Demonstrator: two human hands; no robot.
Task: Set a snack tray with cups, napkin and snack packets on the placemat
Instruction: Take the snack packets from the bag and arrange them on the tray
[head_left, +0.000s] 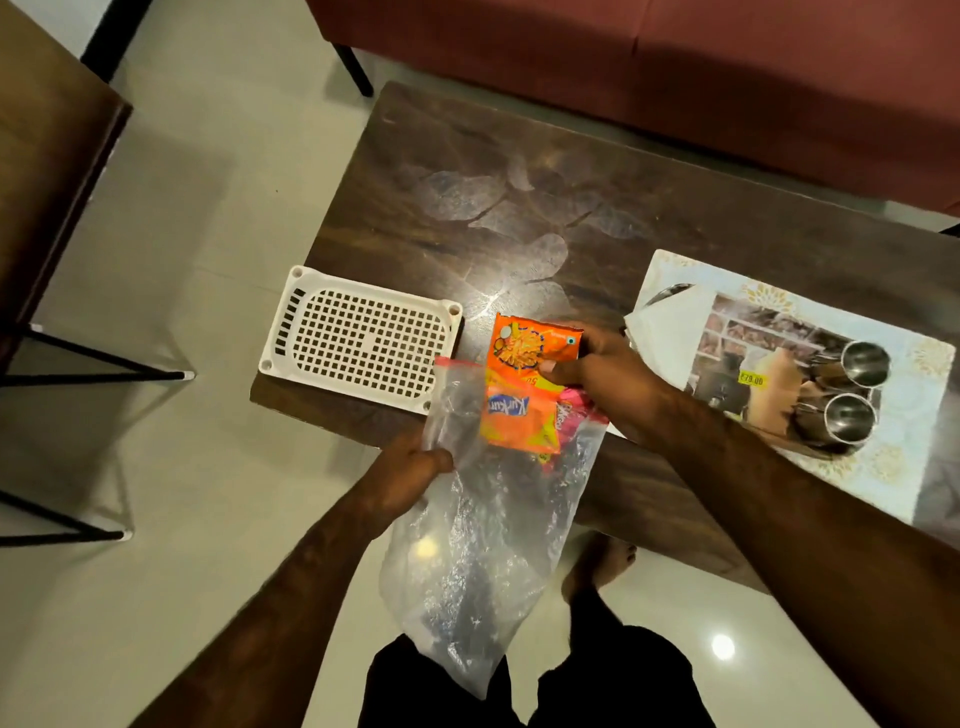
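Note:
My left hand (410, 470) grips the left edge of a clear plastic bag (483, 545) that hangs off the table's near edge. My right hand (597, 369) pinches an orange snack packet (530, 345) at the bag's mouth. A second orange packet (519, 421) and a pink one (571, 410) sit half inside the bag. On the right lies a patterned placemat (893, 452); on it a steel tray carries two steel cups (865, 364) (849, 418). A white napkin (670, 332) rests at its left end.
A white perforated plastic tray (363, 343) lies on the dark wooden table (519, 208) left of the bag. A maroon sofa (675, 67) stands behind the table. A wooden stand with black legs (52, 156) is at the left. My bare foot (597, 566) is on the tiled floor.

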